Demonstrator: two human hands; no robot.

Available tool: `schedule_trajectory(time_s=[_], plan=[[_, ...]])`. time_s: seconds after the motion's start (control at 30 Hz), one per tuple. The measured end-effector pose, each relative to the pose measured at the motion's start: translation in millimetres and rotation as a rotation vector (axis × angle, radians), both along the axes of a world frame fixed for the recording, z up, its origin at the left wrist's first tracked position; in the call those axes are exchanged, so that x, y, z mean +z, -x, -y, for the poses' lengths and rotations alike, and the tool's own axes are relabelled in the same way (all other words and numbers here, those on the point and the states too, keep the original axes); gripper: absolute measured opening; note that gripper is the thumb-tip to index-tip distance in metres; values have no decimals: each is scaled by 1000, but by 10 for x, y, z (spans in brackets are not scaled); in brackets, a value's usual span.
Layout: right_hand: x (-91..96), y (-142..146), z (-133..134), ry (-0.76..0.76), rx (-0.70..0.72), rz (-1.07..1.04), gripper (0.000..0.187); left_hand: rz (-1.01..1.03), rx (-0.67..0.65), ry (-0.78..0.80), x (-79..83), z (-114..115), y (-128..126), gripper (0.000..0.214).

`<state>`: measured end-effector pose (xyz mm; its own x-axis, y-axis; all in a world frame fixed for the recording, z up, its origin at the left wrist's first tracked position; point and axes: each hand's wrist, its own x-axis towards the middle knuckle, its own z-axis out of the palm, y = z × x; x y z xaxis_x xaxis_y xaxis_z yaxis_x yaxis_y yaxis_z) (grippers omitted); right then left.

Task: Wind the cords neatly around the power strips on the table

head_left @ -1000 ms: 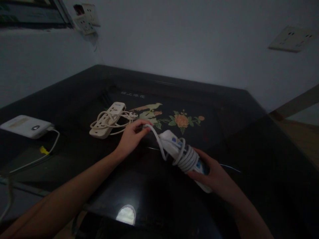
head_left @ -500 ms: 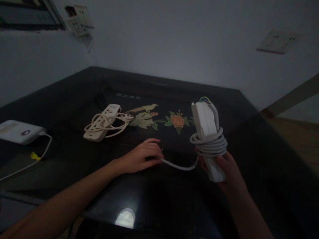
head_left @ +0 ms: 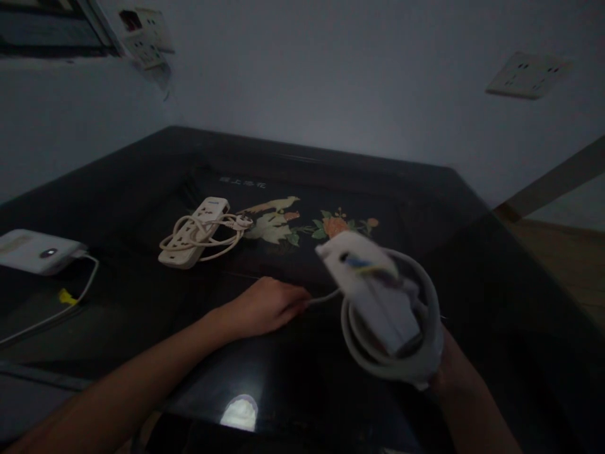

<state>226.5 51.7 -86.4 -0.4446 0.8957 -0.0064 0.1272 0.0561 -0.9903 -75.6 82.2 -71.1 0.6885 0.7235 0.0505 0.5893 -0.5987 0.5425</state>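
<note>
Wound power strip (head_left: 373,287) held above the bench (head_left: 472,252), cord (head_left: 326,296) running to your left grip.
Your right hand (head_left: 456,372) grips the strip's lower end, tilting it so the coils hang loose. Your left hand (head_left: 267,306), grip closed on the cord's free end, pins it down as an anchor. Blur smears the strip, and the coils hide your right fingers. A cream strip (head_left: 193,239) lies beyond the left grip.

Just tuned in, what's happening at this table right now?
A person's right hand holds a white power strip, blurred, raised above the black table, with its cord looped around it. The left hand rests on the table, gripping the cord's free end. A beige power strip lies farther back, untouched.
</note>
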Motion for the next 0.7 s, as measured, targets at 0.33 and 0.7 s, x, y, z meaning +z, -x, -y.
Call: schedule_trajectory(time_s=[0.33, 0.7], plan=[[438, 299, -103, 22, 239, 382, 88, 864, 566, 194, 132, -257, 239, 18], [355, 63, -294, 45, -578, -249, 45, 366, 218, -50, 186, -149, 268, 23]])
